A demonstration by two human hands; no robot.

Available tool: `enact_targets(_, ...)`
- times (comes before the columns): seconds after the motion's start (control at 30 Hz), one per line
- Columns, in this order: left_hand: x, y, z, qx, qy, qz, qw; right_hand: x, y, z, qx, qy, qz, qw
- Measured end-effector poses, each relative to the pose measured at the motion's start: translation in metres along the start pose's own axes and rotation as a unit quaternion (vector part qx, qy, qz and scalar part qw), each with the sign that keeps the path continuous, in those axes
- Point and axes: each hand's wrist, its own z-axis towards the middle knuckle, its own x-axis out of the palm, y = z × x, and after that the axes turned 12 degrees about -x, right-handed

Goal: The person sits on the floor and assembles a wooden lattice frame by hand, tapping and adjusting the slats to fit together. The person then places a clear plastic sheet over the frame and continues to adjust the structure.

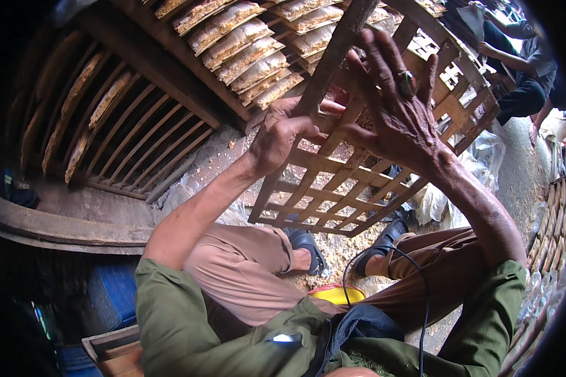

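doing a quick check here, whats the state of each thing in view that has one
Lattice tray: raised, tilted
Left hand: closed on the tray's frame
Right hand: open, fingers spread
Slabs: stacked in rows
Sandals: worn
Plastic: crumpled
Floor: littered with crumbs
Blue crate: partly hidden, contents unclear

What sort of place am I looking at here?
Probably a small workshop, perhaps for food: rows of crumbly, pale slabs are stacked overhead in the picture, yellowish crumbs litter the floor, and the left hand holds a slatted wooden tray.
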Motion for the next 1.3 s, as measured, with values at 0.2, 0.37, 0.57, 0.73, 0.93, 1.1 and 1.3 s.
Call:
enact_targets(0.2, -0.004, 0.011, 0.006, 0.02, 0.009, 0.031, 0.999, 0.007, 0.008, -0.006, -0.014, 0.017, 0.047, 0.999)
enact_targets(0.37, -0.016, 0.017, 0.006, -0.029, -0.053, -0.095, 0.994, 0.014, 0.003, -0.011, -0.19, 0.109, 0.08, 0.972)
enact_targets(0.57, -0.02, -0.009, -0.003, 0.002, -0.016, -0.083, 0.996, 0.005, -0.034, -0.017, -0.051, 0.009, -0.004, 0.999)
enact_targets(0.73, -0.047, 0.002, -0.005, 0.048, -0.084, -0.1, 0.99, -0.003, -0.043, -0.024, 0.026, 0.073, -0.047, 0.996)
enact_targets(0.93, -0.067, 0.017, -0.007, 0.035, -0.1, -0.177, 0.979, 0.004, -0.083, -0.056, -0.054, 0.06, -0.034, 0.996)
enact_targets(1.1, -0.074, 0.018, -0.008, 0.041, -0.116, -0.173, 0.977, 0.014, -0.084, -0.057, 0.155, -0.105, 0.025, 0.982)
enact_targets(1.3, -0.071, 0.018, -0.004, 0.04, -0.142, -0.137, 0.98, 0.026, -0.112, -0.078, 0.248, 0.032, -0.081, 0.965)
